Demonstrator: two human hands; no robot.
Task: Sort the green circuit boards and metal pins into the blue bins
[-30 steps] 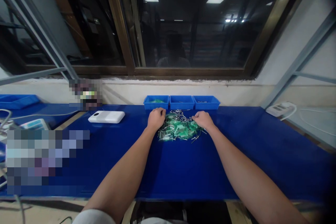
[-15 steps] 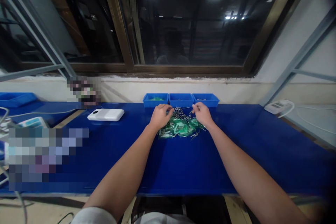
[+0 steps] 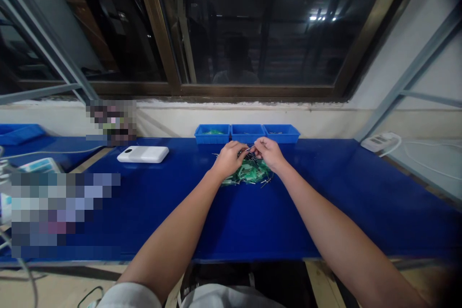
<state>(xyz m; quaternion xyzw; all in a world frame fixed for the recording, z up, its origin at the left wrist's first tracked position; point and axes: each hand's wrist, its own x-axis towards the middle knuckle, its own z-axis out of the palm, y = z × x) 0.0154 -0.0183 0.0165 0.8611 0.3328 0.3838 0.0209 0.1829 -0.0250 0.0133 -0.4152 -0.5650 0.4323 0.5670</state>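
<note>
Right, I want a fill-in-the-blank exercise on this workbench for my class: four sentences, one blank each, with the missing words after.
1. Beyond the pile of green pieces and metal pins, a row of ____ blue bins stands side by side.
2. The contents showing in the leftmost bin of that row are ____ in colour.
3. The white device lies to the ____ of the person's left hand.
4. The tabletop is ____ in colour.

Missing words: three; green; left; blue.

a loose, whitish short sleeve (image 3: 130, 296) shows at seven o'clock, a pale shirt (image 3: 220, 297) bunched at six. around it, dark cloth (image 3: 283, 279) carries small white lettering. left hand (image 3: 230, 159) and right hand (image 3: 269, 153) are bare.
</note>
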